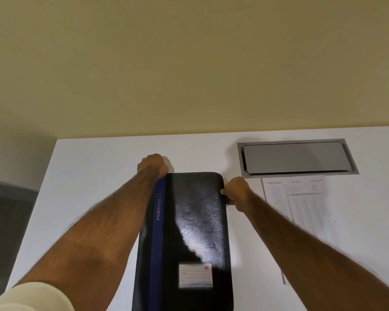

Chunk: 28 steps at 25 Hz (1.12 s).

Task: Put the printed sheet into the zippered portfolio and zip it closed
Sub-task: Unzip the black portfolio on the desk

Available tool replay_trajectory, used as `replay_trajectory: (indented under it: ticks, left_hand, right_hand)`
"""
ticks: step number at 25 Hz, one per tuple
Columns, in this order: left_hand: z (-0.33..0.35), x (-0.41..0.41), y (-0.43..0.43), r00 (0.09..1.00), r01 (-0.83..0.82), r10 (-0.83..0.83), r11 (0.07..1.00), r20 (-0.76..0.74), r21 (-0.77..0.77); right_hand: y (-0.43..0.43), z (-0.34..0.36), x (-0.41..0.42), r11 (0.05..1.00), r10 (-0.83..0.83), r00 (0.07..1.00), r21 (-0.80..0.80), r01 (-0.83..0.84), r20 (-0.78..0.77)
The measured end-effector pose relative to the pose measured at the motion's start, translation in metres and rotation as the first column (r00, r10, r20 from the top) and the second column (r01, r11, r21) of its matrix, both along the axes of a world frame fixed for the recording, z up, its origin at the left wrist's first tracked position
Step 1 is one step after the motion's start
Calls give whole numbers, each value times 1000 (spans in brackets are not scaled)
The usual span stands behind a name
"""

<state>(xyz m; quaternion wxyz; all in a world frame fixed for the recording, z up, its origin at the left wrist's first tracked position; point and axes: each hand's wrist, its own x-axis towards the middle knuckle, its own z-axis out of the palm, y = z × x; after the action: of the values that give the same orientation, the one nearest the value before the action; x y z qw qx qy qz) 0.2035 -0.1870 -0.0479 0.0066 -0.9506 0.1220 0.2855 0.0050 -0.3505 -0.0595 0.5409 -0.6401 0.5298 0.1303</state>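
Note:
A black zippered portfolio (195,221) with a blue spine strip and a white label lies closed on the white desk (88,187), long side pointing away from me. My left hand (153,166) is curled at its far left corner, fingers closed there; what they pinch is hidden. My right hand (237,190) grips the portfolio's right edge near the far corner. The printed sheet (301,203) lies flat on the desk to the right of the portfolio, partly under my right forearm.
A grey metal cable hatch (296,157) is set into the desk behind the sheet, lid shut. The desk's left edge runs diagonally at the left, with dark floor beyond. A yellowish wall rises behind the desk.

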Motion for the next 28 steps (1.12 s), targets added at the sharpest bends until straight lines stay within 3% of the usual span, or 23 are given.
replay_trajectory:
  ticks: [9, 23, 28]
  left_hand:
    - [4, -40, -56, 996, 49, -61, 986, -71, -157]
    - [3, -86, -128, 960, 268, -277, 954, -49, -132]
    - [-3, -109, -138, 884, 451, -462, 882, -67, -135]
  right_hand:
    - [0, -14, 0, 998, -28, 999, -55, 30, 40]
    - [1, -19, 0, 993, -122, 992, 8, 121, 32]
    - [-3, -19, -1, 982, -148, 986, 131, 138, 72]
